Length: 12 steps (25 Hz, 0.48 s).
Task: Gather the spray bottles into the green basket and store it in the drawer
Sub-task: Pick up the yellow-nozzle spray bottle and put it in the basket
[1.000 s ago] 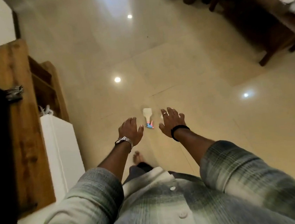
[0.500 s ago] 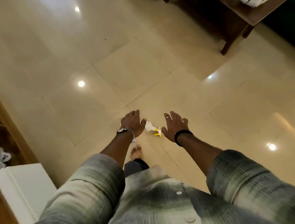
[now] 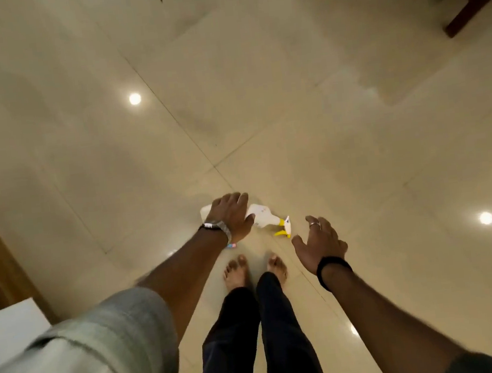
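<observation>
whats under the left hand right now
The left hand covers the middle of a white plastic spray bottle with a yellow trigger lying on the glossy beige tiled floor. Whether the fingers actually touch it is hidden.

The scene is dim and warm-toned; round lamp reflections glare off the glossy floor [image 3: 255, 62] at upper left, far right and low near the right arm; a pale sheen streaks the tiles at upper centre and right edge; the sleeve [image 3: 83, 358] at lower left is smeared by blur; the far right corner sinks into shadow; tile seams bow with wide-angle distortion.
</observation>
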Available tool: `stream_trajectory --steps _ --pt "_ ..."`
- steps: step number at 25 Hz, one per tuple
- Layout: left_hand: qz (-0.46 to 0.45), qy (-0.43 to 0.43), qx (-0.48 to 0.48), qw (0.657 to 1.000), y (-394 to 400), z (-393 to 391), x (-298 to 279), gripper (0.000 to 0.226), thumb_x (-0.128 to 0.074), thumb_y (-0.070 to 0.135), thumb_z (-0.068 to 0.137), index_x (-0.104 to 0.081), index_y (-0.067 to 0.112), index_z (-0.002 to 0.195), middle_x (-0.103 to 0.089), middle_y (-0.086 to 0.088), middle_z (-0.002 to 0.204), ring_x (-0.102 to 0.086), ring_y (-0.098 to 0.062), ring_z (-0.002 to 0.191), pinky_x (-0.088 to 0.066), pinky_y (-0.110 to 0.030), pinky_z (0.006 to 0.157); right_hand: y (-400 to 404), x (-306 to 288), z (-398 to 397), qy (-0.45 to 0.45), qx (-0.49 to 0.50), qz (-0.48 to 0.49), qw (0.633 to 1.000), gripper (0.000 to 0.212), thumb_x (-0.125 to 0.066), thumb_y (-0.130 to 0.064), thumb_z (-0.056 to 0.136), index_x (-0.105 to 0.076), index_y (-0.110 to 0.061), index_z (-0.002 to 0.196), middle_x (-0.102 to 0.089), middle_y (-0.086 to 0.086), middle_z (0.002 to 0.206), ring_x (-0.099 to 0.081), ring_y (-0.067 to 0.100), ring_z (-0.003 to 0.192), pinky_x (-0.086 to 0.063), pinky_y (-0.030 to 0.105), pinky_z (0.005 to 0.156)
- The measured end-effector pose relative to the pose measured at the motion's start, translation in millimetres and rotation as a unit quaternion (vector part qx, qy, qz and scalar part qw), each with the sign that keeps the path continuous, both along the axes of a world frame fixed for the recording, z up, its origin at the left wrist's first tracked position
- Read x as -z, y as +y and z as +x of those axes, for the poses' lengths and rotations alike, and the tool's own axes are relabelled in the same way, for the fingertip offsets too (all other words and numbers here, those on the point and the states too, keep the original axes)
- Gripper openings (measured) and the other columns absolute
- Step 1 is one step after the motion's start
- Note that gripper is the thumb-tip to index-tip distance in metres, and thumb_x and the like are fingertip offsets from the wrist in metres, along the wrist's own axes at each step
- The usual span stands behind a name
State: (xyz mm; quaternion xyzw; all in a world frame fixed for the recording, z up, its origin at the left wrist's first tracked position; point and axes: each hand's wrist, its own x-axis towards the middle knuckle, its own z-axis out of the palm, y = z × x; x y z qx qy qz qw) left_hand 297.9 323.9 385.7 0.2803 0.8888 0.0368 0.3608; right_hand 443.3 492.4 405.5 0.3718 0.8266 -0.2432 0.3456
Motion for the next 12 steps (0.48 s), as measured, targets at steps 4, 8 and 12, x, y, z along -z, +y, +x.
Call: stream_trajectory --steps 4,8,12 --pt "-0.017 0.0 0.041 0.999 11.4 1.0 128.0 0.056 -0.046 0.042 0.094 -0.041 0.01 0.139 -0.05 -0.009 0.143 -0.045 -0.031 0.135 -0.037 -0.044 0.11 -1.6 136.2 -8.4 -0.004 0.078 -0.037 0.996 0.06 -0.049 -0.041 0.094 -0.038 -0.023 0.151 -0.033 0.002 0.157 -0.037 0.026 0.142 -0.029 0.049 0.109" --pt "-0.026 -0.009 0.074 0.997 28.5 14.6 231.7 0.058 -0.044 0.042 0.096 -0.036 0.011 0.144 -0.046 -0.009 0.147 -0.04 -0.029 0.138 -0.035 -0.044 0.112 -24.5 244.8 -9.5 -0.03 0.261 -0.113 0.958 0.06 -0.05 -0.038 0.091 -0.043 -0.019 0.147 -0.048 0.008 0.145 -0.048 0.032 0.132 -0.038 0.046 0.11" --pt "-0.033 -0.029 0.101 0.994 58.5 23.9 313.7 0.06 -0.038 0.04 0.1 -0.027 0.011 0.151 -0.032 -0.009 0.157 -0.027 -0.03 0.146 -0.031 -0.045 0.116 -44.4 323.6 -25.7 -0.039 0.636 -0.213 0.741 0.053 -0.047 -0.04 0.098 -0.052 -0.007 0.139 -0.057 0.01 0.123 -0.057 0.029 0.112 -0.047 0.041 0.101"
